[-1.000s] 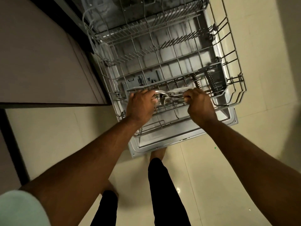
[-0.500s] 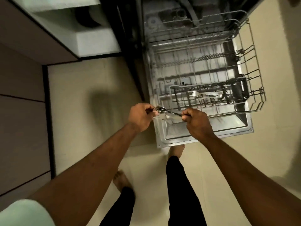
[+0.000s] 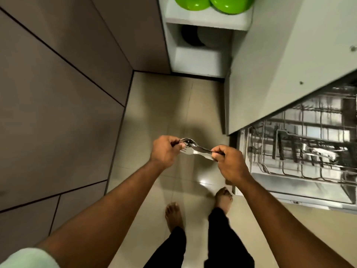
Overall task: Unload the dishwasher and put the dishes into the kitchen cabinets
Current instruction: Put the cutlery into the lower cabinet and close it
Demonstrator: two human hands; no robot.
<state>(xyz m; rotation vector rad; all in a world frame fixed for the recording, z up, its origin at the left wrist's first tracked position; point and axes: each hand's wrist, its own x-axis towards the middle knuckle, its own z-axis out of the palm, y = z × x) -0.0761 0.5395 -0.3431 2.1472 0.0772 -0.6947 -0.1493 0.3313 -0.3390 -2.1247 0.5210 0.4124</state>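
Observation:
A small bunch of steel cutlery [image 3: 193,147], a spoon and a fork among it, hangs level over the floor between my two hands. My left hand [image 3: 165,151] pinches the bowl and tine end. My right hand [image 3: 229,161] grips the handle end. The dishwasher's pulled-out lower rack [image 3: 301,151] stands at the right, over the lowered door, with some cutlery left lying in it. An open white cabinet [image 3: 202,57] is straight ahead, with green bowls [image 3: 212,2] on its upper shelf and dark plates [image 3: 195,37] below.
Brown cabinet fronts [image 3: 58,84] line the left side. A pale open cabinet door [image 3: 280,64] juts out above the dishwasher rack. Beige floor tiles run ahead between them. My bare feet [image 3: 173,215] stand on the tiles below my hands.
Both hands lifted the cutlery out of the rack and carried it left, away from the dishwasher. My view turned left, bringing the open cabinet with green bowls into sight.

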